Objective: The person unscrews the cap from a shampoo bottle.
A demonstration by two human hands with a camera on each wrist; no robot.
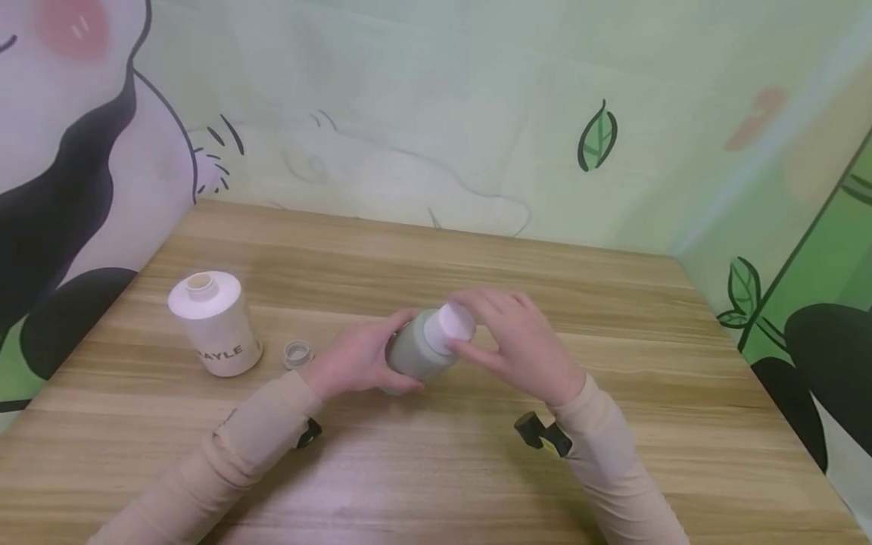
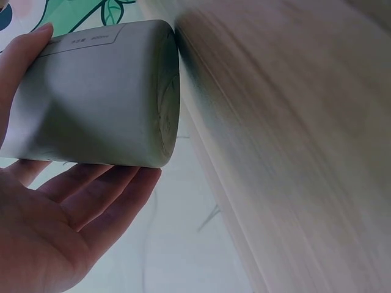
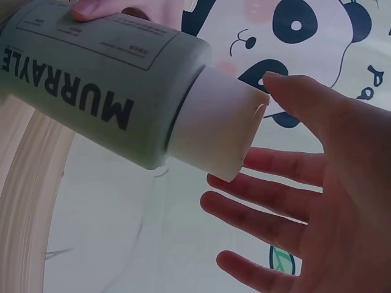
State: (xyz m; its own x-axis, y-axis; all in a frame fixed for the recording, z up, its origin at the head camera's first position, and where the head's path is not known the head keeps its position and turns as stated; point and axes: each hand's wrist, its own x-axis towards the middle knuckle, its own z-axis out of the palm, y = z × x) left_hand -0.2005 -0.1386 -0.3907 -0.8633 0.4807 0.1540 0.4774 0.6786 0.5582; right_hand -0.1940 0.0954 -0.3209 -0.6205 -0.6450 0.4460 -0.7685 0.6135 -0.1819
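A panda-printed wall backs my wood-grain table. At nine o'clock stands an uncapped white bottle; mid-table, my left hand grips a tilted green MURRAYLE bottle, presumably presenting its white cap toward two o'clock for my right hand, fingers loosely spread around it. A loose cap lies between.

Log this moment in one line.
left hand: holds grey-green bottle, tilted | right hand: at fitted white cap | white bottle: upright, uncapped

Panda-patterned walls and a wooden table suggest a playroom.
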